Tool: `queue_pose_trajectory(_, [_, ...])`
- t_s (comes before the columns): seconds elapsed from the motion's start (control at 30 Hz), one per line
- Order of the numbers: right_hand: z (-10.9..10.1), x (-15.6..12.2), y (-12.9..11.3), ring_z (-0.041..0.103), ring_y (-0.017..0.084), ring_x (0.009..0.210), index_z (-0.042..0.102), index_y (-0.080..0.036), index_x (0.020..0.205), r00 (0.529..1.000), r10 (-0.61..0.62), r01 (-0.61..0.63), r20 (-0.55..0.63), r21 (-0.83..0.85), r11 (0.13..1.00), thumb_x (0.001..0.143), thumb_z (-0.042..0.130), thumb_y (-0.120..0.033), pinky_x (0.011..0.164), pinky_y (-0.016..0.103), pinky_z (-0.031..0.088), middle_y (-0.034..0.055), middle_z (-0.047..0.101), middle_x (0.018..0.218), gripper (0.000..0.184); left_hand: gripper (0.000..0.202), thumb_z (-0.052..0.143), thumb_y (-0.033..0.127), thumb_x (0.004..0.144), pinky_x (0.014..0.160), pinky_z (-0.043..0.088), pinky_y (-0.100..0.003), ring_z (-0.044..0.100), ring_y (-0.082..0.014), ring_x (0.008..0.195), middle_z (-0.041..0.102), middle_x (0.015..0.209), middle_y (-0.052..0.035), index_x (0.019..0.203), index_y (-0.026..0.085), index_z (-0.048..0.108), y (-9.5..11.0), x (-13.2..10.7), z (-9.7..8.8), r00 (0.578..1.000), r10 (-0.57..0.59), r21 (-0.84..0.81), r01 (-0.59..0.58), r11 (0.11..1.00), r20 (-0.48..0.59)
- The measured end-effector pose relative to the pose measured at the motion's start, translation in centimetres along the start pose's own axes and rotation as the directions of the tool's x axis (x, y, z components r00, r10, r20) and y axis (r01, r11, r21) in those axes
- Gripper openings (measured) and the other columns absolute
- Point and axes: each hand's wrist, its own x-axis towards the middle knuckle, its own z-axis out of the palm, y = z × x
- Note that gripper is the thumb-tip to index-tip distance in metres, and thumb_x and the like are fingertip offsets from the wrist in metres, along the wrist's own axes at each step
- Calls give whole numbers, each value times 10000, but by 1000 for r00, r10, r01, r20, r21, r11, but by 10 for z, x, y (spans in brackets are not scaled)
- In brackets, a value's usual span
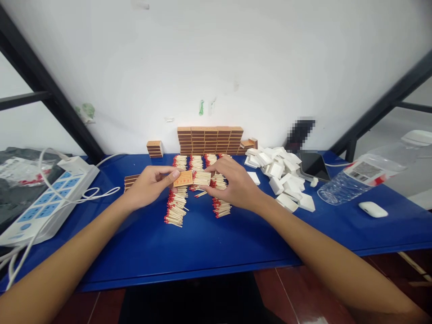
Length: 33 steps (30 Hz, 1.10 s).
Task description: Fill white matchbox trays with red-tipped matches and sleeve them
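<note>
My left hand [150,183] is closed on an orange matchbox sleeve [183,178], pinched between thumb and fingers. My right hand [232,182] grips a white inner tray filled with red-tipped matches [201,178], its end right at the sleeve's opening. Both hands hover over rows of loose red-tipped matches [177,207] lying on the blue table [202,243].
A stacked wall of finished orange matchboxes [209,140] stands at the back, with a smaller stack [155,149] to its left. A heap of empty white trays [283,177] lies right. A power strip [50,198], a phone [313,165], a plastic bottle [357,177] and a white earbud case [373,209] flank them.
</note>
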Motion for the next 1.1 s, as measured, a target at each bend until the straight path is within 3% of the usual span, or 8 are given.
queue_pose_trajectory(0.33, [-3,0,2,563,227,842,659,-221,1035,998,-31,28,49,64,998,938,722,-425,774,386,472,61,693,906,235,512,613,631,950,744,527,-296,693,-209,788,767,784,-39,1046,161,791,-7,-1,2,998,-25,-4,25,1000,-65])
queue_pose_trajectory(0.47, [-2,-1,1,588,232,872,664,-222,1086,997,-49,42,68,95,995,932,739,-396,786,387,485,66,703,949,244,490,663,606,929,789,548,-297,716,-219,863,802,924,-59,1110,171,793,-8,-1,1,996,-22,-55,18,998,-84])
queue_pose_trajectory(0.6, [0,-2,0,592,225,858,667,-215,1068,1000,-8,8,9,71,997,922,761,-394,801,387,487,53,688,910,249,469,654,586,944,781,550,-298,719,-225,857,790,825,-47,1121,175,796,-10,-1,2,997,-13,-67,8,998,-72])
queue_pose_trajectory(0.7, [2,-2,3,594,222,852,681,-210,1076,1000,8,-7,-16,71,997,909,777,-429,819,394,491,51,690,898,292,448,662,577,943,806,555,-298,725,-230,904,800,879,-53,1087,179,811,-7,-3,4,998,-5,-94,-1,996,-70])
queue_pose_trajectory(0.8, [4,-2,5,610,224,868,703,-223,1093,1000,12,-11,-8,124,992,878,794,-483,817,390,504,47,704,910,349,475,678,585,929,811,572,-310,735,-227,861,794,824,-49,1160,188,801,-2,-6,6,997,-45,-144,36,989,-58])
queue_pose_trajectory(1.0, [9,-3,-8,623,212,871,734,-204,1146,999,21,-10,-47,219,976,797,857,-460,808,367,526,50,718,916,450,554,763,607,848,804,628,-363,763,-249,850,808,1070,-104,1226,202,784,4,-8,19,995,-102,-294,99,951,5])
queue_pose_trajectory(1.1, [14,-5,-10,635,214,902,727,-220,1206,996,25,-5,-88,220,976,797,854,-449,832,375,542,54,725,947,486,547,747,604,868,780,638,-364,759,-236,774,812,915,-106,1199,171,794,6,-10,25,992,-119,-363,126,923,41])
